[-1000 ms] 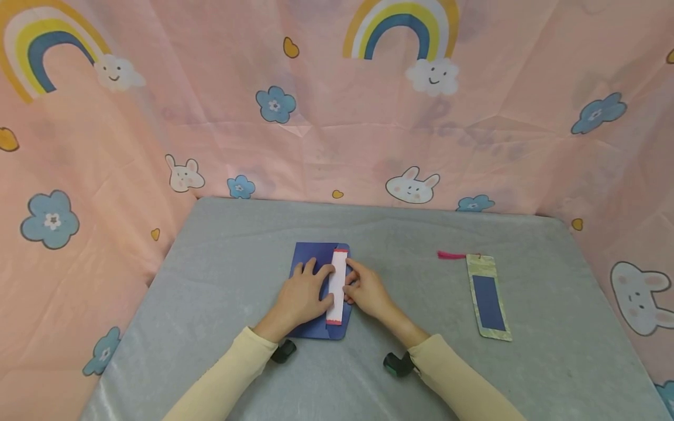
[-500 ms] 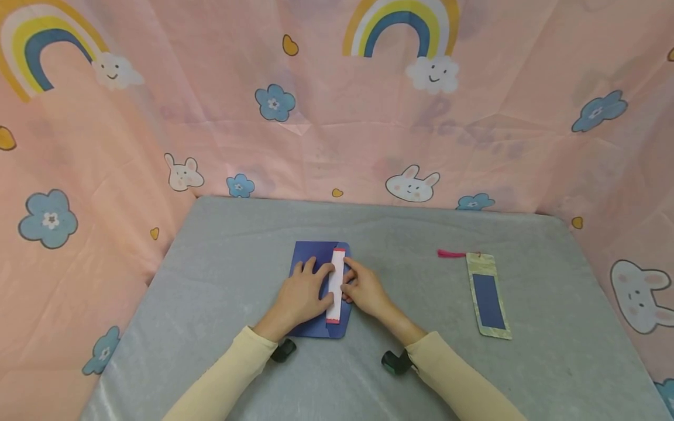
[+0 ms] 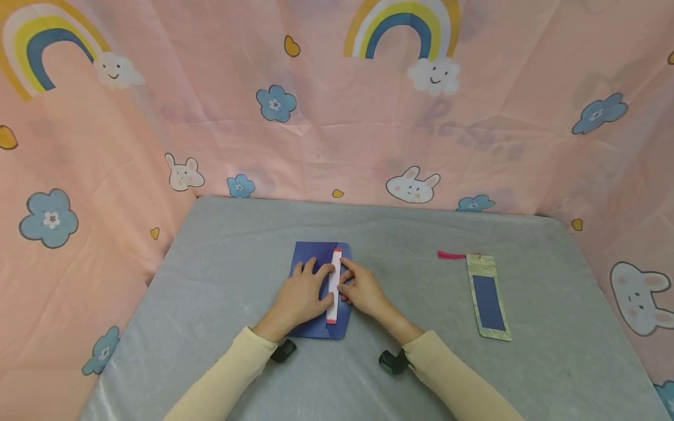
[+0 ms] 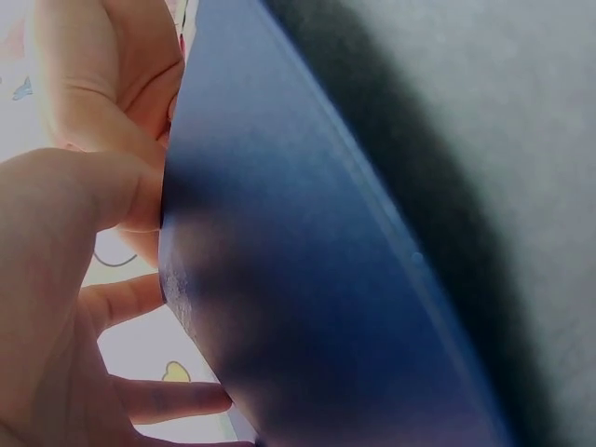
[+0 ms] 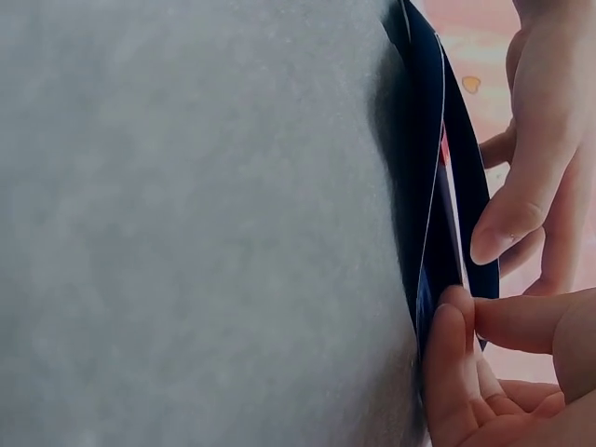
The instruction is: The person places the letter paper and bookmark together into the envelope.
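Note:
A blue envelope [image 3: 314, 251] with a rounded flap on its right side lies on the grey table, in the middle of the head view. Out of its opening sticks a white strip with red ends [image 3: 334, 283], the rest hidden under the front panel. My left hand [image 3: 301, 297] rests on the envelope, fingers spread, thumb beside the opening. From the right, my right hand [image 3: 367, 290] pinches the strip's outer edge between thumb and fingers. In the right wrist view the envelope's two layers [image 5: 426, 186] stand slightly apart around the strip.
A green-edged bookmark [image 3: 489, 301] with a dark blue panel lies to the right, its pink tassel [image 3: 451, 255] pointing left. Grey cloth [image 3: 231, 257] covers the table. A pink patterned curtain [image 3: 337, 140] hangs behind and along the sides.
The white strip has slid left into the envelope, so a narrower band of it shows. My right hand moved slightly left with it; the left hand stayed in place.

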`<action>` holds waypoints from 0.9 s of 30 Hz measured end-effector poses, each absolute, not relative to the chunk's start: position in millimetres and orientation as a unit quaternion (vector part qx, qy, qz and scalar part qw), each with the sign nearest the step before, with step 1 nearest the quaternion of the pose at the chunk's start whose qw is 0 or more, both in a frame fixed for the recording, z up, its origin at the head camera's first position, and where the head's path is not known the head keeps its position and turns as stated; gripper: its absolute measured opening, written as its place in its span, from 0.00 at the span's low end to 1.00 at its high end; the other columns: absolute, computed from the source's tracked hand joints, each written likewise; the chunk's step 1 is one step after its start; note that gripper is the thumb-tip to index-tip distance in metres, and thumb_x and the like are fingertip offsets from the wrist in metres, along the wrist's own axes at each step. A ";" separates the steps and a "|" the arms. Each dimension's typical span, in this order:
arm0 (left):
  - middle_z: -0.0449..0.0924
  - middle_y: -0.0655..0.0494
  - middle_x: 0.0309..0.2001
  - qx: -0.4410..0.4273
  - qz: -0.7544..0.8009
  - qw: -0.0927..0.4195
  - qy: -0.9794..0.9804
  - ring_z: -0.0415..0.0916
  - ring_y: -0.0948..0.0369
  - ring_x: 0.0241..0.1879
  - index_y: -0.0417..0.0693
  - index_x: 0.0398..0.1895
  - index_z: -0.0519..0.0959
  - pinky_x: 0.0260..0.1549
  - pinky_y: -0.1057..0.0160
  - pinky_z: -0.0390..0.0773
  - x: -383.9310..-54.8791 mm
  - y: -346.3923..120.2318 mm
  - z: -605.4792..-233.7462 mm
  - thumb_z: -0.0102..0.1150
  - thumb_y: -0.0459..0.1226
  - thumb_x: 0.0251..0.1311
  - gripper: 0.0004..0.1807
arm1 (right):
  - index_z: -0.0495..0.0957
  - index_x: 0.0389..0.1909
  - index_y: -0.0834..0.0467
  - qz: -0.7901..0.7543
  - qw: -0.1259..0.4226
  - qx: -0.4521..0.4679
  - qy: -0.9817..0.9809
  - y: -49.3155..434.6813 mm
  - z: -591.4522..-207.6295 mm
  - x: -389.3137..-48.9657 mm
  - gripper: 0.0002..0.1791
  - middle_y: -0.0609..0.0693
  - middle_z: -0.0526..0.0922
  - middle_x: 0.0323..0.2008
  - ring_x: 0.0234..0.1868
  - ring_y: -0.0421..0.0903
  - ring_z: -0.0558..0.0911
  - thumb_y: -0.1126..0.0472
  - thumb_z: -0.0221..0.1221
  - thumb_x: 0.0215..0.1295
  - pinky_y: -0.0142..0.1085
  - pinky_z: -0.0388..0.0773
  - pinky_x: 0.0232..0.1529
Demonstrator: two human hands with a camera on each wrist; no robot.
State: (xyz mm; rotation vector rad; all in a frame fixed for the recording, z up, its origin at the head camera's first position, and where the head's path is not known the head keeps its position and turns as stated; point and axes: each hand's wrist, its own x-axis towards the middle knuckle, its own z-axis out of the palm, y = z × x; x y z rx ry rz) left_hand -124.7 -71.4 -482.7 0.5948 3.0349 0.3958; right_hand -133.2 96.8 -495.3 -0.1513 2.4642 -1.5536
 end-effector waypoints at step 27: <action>0.72 0.37 0.65 0.195 0.142 0.018 0.970 0.70 0.35 0.63 0.60 0.66 0.72 0.44 0.37 0.81 -125.0 -74.0 -481.2 0.62 0.51 0.58 0.30 | 0.63 0.71 0.67 -0.556 0.125 -0.068 0.819 88.5 -498.1 -139.4 0.36 0.60 0.81 0.35 0.20 0.39 0.81 0.77 0.58 0.60 0.33 0.81 0.24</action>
